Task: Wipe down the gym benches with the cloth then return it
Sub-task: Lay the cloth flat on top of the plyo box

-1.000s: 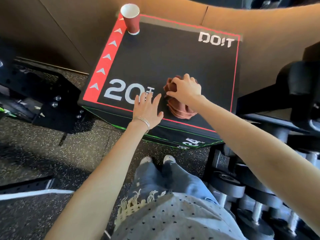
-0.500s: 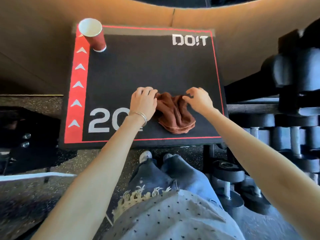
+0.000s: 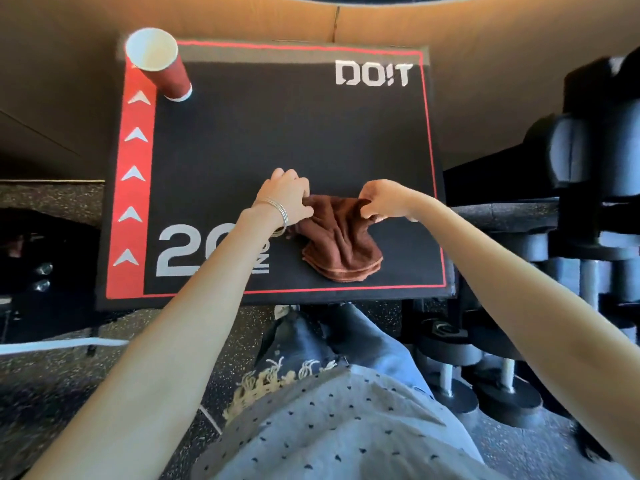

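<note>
Dumbbells (image 3: 512,375) sit right of a black, red-edged box (image 3: 277,133) on speckled flooring, a red cup (image 3: 161,65) at its far left corner. Brown cloth (image 3: 341,244) lies bunched near the front edge, the left hand (image 3: 289,199) and right hand (image 3: 384,200) each pinching its far corners.

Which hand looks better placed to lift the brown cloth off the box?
Neither clearly: left hand and right hand each pinch a far corner of the cloth. Right may edge it, sitting more directly over the folded bulk.
</note>
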{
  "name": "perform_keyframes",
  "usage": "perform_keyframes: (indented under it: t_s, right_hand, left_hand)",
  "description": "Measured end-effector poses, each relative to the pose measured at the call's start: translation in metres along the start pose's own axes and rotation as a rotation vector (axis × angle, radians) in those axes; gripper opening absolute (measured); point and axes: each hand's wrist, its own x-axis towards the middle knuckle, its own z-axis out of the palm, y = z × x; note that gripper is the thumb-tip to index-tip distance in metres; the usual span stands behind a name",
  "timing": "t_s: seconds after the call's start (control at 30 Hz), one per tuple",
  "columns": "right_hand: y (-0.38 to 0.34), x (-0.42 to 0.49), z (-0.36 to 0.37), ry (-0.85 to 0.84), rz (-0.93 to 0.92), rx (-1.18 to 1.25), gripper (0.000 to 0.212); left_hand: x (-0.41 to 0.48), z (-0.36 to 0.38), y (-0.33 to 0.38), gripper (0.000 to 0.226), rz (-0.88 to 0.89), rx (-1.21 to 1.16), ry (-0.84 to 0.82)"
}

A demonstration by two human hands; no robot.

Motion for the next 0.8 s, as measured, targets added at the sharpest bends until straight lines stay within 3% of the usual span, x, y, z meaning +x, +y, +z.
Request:
perform_keyframes:
  t_s: [0.13,0.23,0.4,0.5,0.6,0.67,0.8]
  right_hand:
    - [0.008,0.001,-0.025,-0.152,0.008,0.159,0.016]
    - [0.012,0.005,-0.042,-0.150,0.026,0.130,0.019]
    - [0.012,0.016,-0.034,0.221,-0.066,-0.231,0.028]
    - [0.016,0.007,-0.016,0.418,-0.131,-0.339,0.035]
    - [0.027,-0.016,-0.004,0.676,-0.262,-0.310,0.026]
    - [0.034,-0.035,0.008,0.687,-0.368,-0.188,0.015]
    - [0.053,-0.063,0.038,0.527,-0.440,-0.269,0.011]
  left_hand:
    - [0.000,-0.007,-0.002,0.015,-0.058,-0.204,-0.115]
    - [0.003,-0.010,-0.004,0.014,-0.069,-0.239,-0.049]
    - [0.019,-0.002,0.017,0.018,-0.028,-0.014,0.141]
    - [0.017,0.004,0.021,0.025,-0.050,0.046,0.253]
    - [-0.001,0.008,0.020,0.023,0.016,0.025,0.391]
    - [-0.019,0.012,0.026,0.016,0.142,0.002,0.415]
    - [-0.056,0.034,0.035,0.008,0.352,0.026,0.375]
